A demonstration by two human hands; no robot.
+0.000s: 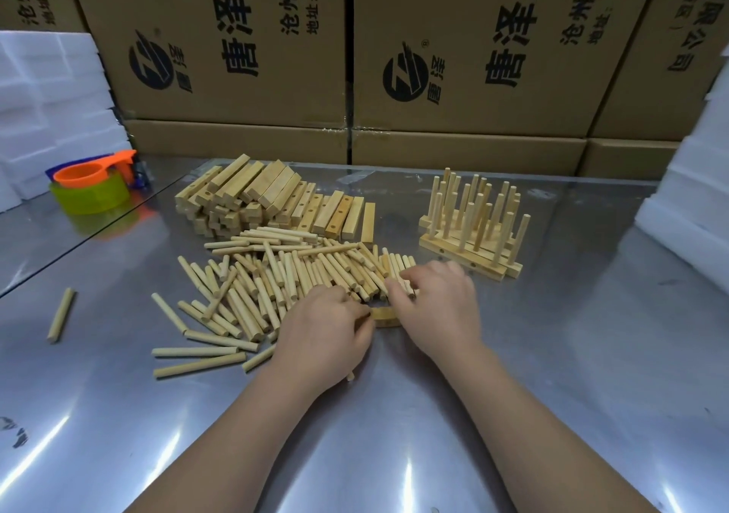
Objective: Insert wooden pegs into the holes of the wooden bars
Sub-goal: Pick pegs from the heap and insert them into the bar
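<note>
**Item in hand:** one bar (384,317), lying flat on the table (591,354) at centre, just at 6 o'clock of the loose pegs (276,276). Only a short stretch shows between the hands. Its long axis runs 9 to 3 o'clock. Its holes are not visible.

**Left hand** (327,327): fingers curled, gripping the bar's 9 o'clock end. A peg tip (350,375) pokes out under the palm.

**Right hand** (438,303): fingers bent down over the 3 o'clock edge of the loose pegs and the bar's other end. Whether it pinches a peg cannot be told.

**Step, as judged:** fetching a peg for a fresh bar, with none yet standing in it. The next move calls for turning one peg upright and lining its end up with a hole.

**Stock:** stack of bars (276,197) at 11 o'clock. Finished bars (461,254) at 1 o'clock, pegs pointing up. Stray peg (61,315) at 9 o'clock.
</note>
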